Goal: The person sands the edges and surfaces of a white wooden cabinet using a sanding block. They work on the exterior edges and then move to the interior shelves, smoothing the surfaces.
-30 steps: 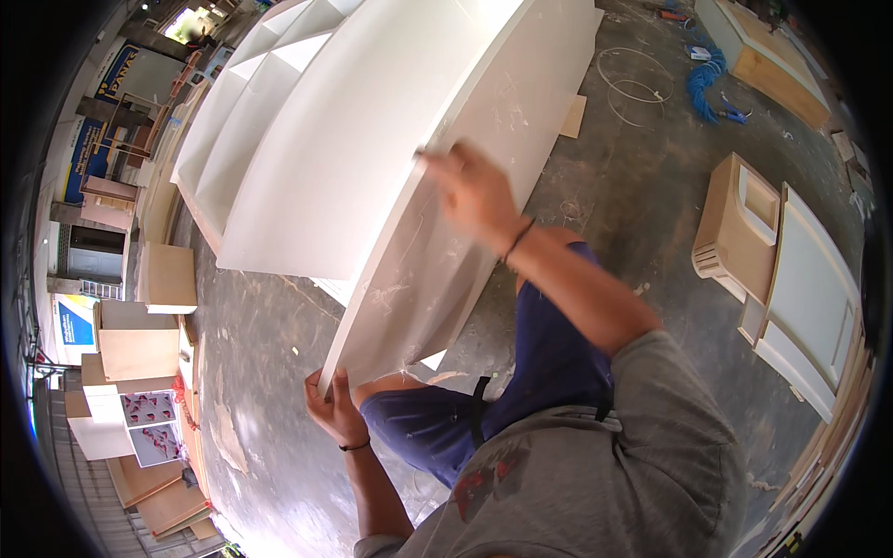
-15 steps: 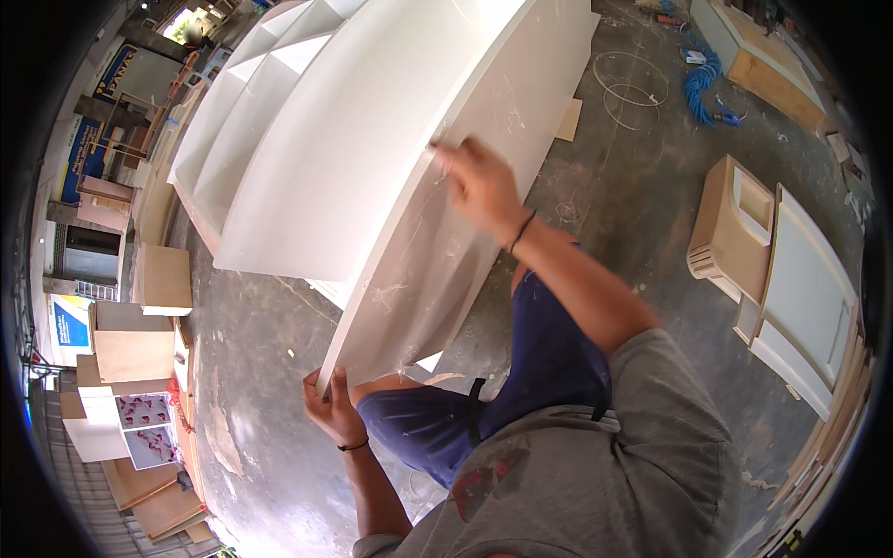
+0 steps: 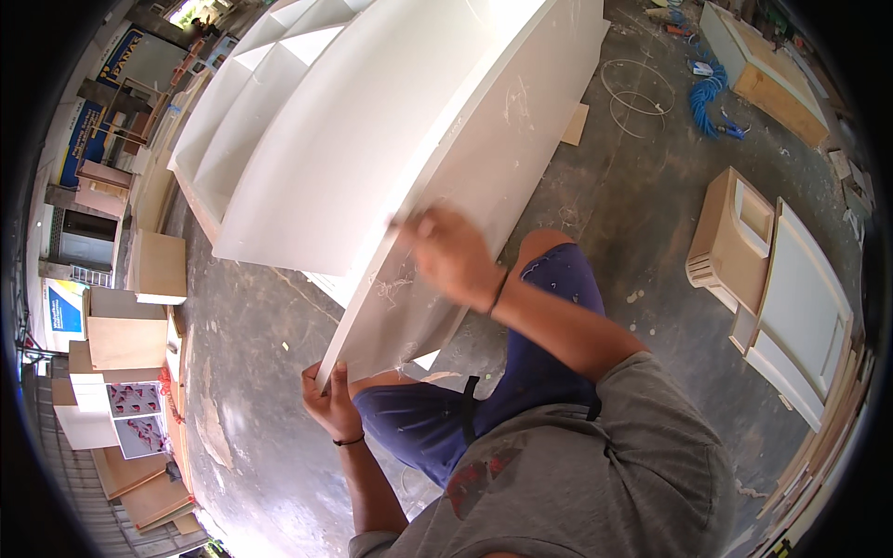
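A large white cabinet (image 3: 321, 163) with open compartments at its far left lies in front of me. Along its right side runs a long white panel (image 3: 493, 177) with a narrow edge facing up and thin shavings clinging to its face. My left hand (image 3: 327, 400) pinches the near end of that panel, thumb on one side and fingers on the other. Around the middle of the same edge, my right hand (image 3: 451, 256) is closed and blurred by motion. A small dark tip shows at its fingers; what it belongs to is too smeared to name.
Right of me, a wooden box-shaped piece (image 3: 730, 237) and a white-faced curved panel (image 3: 805, 302) lie on the concrete floor. A blue coiled hose (image 3: 707, 98) and a loop of pale cable (image 3: 637, 98) lie beyond. Boards and boxes (image 3: 135, 344) stand along the left.
My right hand has slid along the panel's edge toward me, nearer my left hand. The left hand keeps its hold on the panel's end. The view has shifted slightly.
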### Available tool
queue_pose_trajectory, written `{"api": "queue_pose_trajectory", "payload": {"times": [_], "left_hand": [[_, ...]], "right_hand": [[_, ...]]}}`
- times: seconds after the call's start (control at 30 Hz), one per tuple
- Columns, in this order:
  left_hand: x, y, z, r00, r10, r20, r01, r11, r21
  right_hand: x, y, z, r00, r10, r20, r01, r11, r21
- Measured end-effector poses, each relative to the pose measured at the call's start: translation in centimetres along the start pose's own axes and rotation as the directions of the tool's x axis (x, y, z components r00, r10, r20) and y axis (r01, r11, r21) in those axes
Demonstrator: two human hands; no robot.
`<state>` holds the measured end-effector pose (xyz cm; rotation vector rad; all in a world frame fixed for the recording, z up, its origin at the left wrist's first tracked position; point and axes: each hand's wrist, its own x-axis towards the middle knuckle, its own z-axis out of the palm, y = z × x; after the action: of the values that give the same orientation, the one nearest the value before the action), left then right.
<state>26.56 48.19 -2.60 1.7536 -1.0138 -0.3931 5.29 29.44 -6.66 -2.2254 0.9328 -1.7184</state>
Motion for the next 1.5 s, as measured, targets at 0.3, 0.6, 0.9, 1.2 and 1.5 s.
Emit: {"api": "queue_pose_trajectory", "payload": {"times": [0.3, 0.6, 0.9, 1.2, 1.5], "left_hand": [[0.1, -0.4, 0.1, 1.000, 0.025, -0.012, -0.025, 0.999, 0.040], [0.0, -0.4, -0.4, 0.997, 0.080, -0.009, -0.079, 0.993, 0.087], [-0.2, -0.9, -0.3, 0.999, 0.020, -0.031, -0.019, 1.000, 0.024], [-0.3, -0.6, -0.1, 1.000, -0.014, -0.018, 0.013, 1.000, -0.014], [-0.3, -0.2, 0.1, 1.000, 0.018, -0.022, -0.018, 1.000, -0.013]], "right_hand": [[5.0, 7.9, -4.1, 0.931, 0.276, -0.237, -0.313, 0.940, -0.134], [2.2, 1.5, -1.4, 0.975, 0.191, -0.115, -0.191, 0.981, 0.019], [0.2, -0.7, -0.1, 0.998, -0.055, 0.026, 0.056, 0.998, -0.038], [1.6, 4.6, -1.7, 0.936, 0.287, -0.203, -0.310, 0.947, -0.091], [1.7, 5.1, -1.9, 0.943, 0.271, -0.195, -0.296, 0.949, -0.111]]}}
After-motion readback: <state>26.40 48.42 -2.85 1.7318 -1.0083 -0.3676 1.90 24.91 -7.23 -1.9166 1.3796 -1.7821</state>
